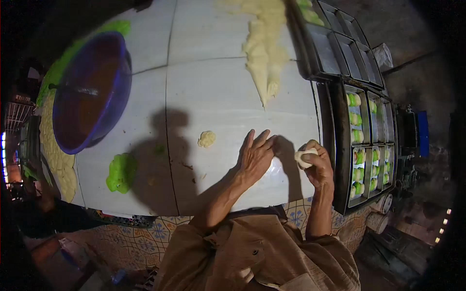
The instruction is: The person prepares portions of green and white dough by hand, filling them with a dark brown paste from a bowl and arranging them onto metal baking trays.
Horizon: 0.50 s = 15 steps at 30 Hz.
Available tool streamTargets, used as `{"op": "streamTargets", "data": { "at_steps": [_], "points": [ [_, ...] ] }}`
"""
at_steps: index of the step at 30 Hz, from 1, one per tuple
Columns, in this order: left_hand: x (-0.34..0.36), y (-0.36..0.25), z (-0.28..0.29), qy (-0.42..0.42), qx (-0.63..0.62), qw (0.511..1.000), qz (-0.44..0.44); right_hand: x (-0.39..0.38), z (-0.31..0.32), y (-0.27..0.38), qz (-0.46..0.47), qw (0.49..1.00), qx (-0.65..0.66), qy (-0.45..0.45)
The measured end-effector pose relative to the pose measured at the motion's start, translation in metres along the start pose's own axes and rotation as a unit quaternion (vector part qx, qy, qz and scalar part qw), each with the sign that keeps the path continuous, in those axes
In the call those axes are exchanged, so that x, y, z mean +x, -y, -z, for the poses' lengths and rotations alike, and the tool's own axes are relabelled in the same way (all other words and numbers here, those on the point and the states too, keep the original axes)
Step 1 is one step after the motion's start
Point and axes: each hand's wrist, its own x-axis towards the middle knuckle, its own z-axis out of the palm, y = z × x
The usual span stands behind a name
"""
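My right hand (pixel 318 165) grips a pale ball of dough (pixel 306 158) at the right of the white tiled worktop. My left hand (pixel 258 155) rests low over the worktop just left of it, fingers apart and holding nothing visible. A small lump of pale dough (pixel 207 139) sits left of my left hand. Farther left lies a bright green lump of dough (pixel 121 172). Long pale dough pieces (pixel 263 53) stretch across the upper worktop.
Metal tins (pixel 343 155) line the right edge, several holding green and pale dough pieces. More tins (pixel 348 53) stand above them. A purple basin (pixel 68 126) with brownish contents is at left, beside rows of pale (pixel 67 177) and green dough. Patterned floor (pixel 162 237) shows below.
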Motion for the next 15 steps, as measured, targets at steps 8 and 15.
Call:
{"op": "streamTargets", "data": {
  "at_steps": [8,15],
  "points": [
    [0.025,-0.006,0.091,0.039,-0.174,0.973,0.144,0.041,-0.040,0.017,0.011,0.994,0.095,0.052],
    [0.012,0.031,0.122,-0.058,-0.436,0.849,0.292,0.062,-0.110,-0.003,0.039,0.991,-0.122,0.041]
  ]
}}
